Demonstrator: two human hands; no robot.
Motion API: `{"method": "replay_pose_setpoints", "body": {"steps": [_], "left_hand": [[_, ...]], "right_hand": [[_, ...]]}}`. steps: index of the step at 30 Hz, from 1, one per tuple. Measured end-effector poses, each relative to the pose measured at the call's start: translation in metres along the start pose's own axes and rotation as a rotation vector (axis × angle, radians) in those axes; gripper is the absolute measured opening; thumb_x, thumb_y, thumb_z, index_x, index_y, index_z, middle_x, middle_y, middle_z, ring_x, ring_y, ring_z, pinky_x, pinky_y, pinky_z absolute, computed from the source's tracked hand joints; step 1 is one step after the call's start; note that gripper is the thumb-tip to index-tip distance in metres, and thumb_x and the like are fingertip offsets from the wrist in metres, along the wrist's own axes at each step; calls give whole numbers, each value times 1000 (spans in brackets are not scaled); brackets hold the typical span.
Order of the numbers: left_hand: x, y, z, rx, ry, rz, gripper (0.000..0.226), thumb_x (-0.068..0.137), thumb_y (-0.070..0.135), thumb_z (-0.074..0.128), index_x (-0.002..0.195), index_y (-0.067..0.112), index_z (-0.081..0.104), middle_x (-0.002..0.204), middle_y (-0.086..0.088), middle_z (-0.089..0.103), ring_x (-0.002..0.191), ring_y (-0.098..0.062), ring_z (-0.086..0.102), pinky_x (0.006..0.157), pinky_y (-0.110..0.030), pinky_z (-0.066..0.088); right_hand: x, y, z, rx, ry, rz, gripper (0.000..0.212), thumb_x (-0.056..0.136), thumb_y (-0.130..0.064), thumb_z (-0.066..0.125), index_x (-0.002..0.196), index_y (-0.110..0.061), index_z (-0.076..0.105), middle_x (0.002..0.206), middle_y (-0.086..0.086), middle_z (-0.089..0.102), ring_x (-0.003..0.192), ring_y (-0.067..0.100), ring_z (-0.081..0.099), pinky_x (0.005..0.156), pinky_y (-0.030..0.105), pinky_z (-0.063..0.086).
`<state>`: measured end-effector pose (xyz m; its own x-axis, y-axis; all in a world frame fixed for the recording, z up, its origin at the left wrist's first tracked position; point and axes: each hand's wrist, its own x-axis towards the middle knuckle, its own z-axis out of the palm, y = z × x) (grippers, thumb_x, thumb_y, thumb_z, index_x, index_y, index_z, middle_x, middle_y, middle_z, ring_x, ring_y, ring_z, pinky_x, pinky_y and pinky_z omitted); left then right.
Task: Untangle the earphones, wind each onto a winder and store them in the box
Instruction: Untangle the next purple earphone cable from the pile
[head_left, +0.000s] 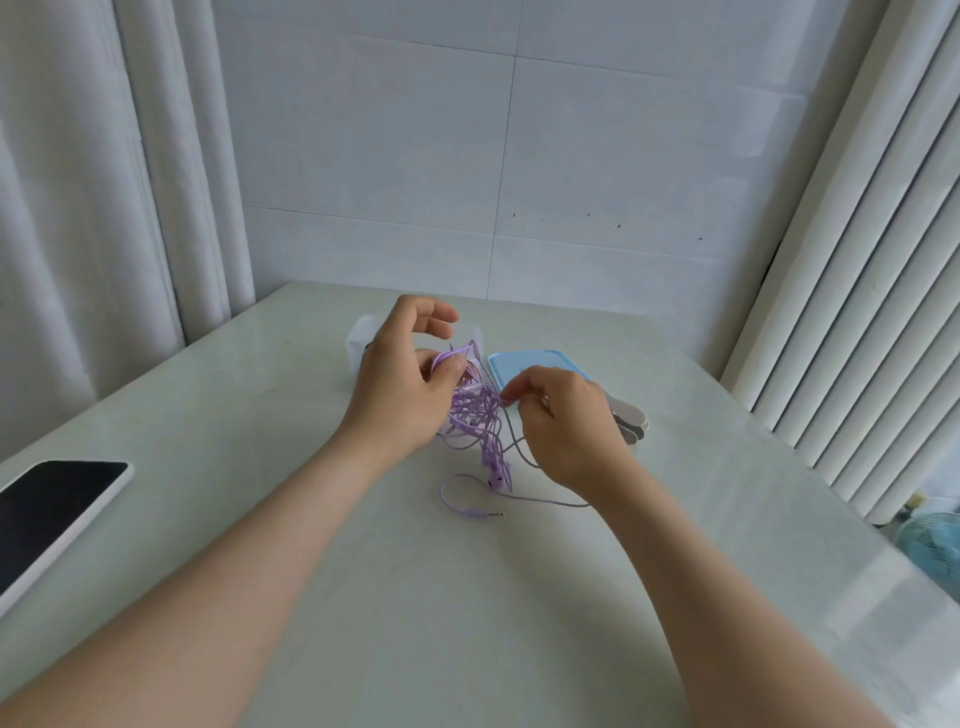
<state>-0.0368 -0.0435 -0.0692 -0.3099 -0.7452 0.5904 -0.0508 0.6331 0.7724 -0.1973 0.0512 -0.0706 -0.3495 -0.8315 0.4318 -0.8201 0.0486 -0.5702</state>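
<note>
Black phone with white rim (52, 514) at left edge, cut off. Left hand (400, 384) pinches loop of tangled purple earphone cables (475, 415) over pale table (249, 415), hides most of clear plastic box (361, 338). Right hand (566, 426) pinches one strand, covers part of blue lid (535, 364) and grey flat winders (631, 421).

Purple earphones (475, 415), blue lid (535, 366)

Looks like a room in a home. Shows long white curtains (78, 208) on the left, a white ribbed blind (857, 260) on the right, a wall (415, 156) of big white tiles behind a smooth pale table (249, 415), a phone (57, 514) lying at the table's edge, and a small blue fan (932, 540)
</note>
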Motion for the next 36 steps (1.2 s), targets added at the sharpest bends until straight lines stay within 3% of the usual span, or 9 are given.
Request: {"method": "replay_pose_setpoints", "body": {"steps": [3, 7, 12, 15, 17, 20, 29, 33, 36], "left_hand": [[0, 9, -2, -87, 29, -47, 30, 92, 6, 74, 116, 20, 60, 115, 1, 65, 80, -18, 78, 77, -19, 56], [-1, 19, -3, -176, 45, -112, 17, 90, 6, 78, 102, 13, 68, 102, -1, 75, 78, -18, 79, 76, -24, 61], [1, 19, -5, -229, 56, -129, 12, 94, 2, 73, 97, 13, 76, 90, -3, 80, 82, -17, 79, 80, -27, 62], [3, 15, -8, -179, -31, -111, 21, 93, -2, 72, 99, 16, 80, 93, 3, 81, 90, -13, 79, 91, -33, 62], [4, 14, -10, -161, -75, -96, 24, 91, -2, 75, 103, 17, 81, 96, 4, 82, 96, -11, 78, 96, -37, 61], [4, 13, -11, -120, -62, -68, 24, 85, 2, 82, 101, 20, 82, 93, 5, 81, 92, -12, 78, 93, -39, 62], [6, -1, -9, 335, 90, 234, 12, 79, 23, 91, 83, 26, 80, 83, 9, 71, 68, -14, 65, 70, -37, 56], [8, 2, -11, 228, 69, 57, 9, 82, 26, 89, 81, 27, 80, 83, 15, 76, 72, -14, 68, 72, -30, 56], [11, 5, -13, -20, -39, -158, 7, 85, 17, 85, 84, 20, 79, 85, 7, 79, 84, -14, 74, 82, -30, 58]], "right_hand": [[-5, -8, -3, 139, 17, -20, 30, 97, -22, 51, 76, -11, 69, 51, -18, 51, 58, 3, 49, 56, 20, 33], [-6, -8, 0, 157, 17, -42, 20, 89, -42, 72, 78, -25, 73, 79, -15, 72, 60, 5, 60, 59, 16, 39], [-2, -5, 3, 277, 14, -5, 9, 93, -26, 73, 85, -22, 75, 75, -8, 74, 68, 12, 65, 70, 31, 51], [0, -4, 3, 384, -60, 41, 10, 97, -22, 69, 91, -18, 76, 68, 10, 64, 59, 13, 47, 60, 31, 39], [-2, -4, 5, 425, -114, 63, 13, 97, -26, 71, 93, -14, 73, 63, 5, 45, 58, 13, 34, 56, 27, 29], [-3, -4, 6, 462, -79, 23, 27, 95, -36, 76, 91, -10, 70, 63, 1, 36, 59, 14, 28, 55, 29, 24], [0, -1, 2, 589, 9, 127, 18, 98, -23, 74, 88, -8, 78, 74, 6, 70, 67, 12, 56, 60, 18, 42], [2, 3, 0, 598, 27, 202, 19, 99, -19, 70, 86, -8, 79, 83, 11, 78, 72, 12, 68, 65, 13, 49], [3, 5, 0, 583, 83, 236, 18, 100, -19, 69, 86, -12, 78, 83, 11, 79, 71, 13, 66, 65, 21, 48]]}}
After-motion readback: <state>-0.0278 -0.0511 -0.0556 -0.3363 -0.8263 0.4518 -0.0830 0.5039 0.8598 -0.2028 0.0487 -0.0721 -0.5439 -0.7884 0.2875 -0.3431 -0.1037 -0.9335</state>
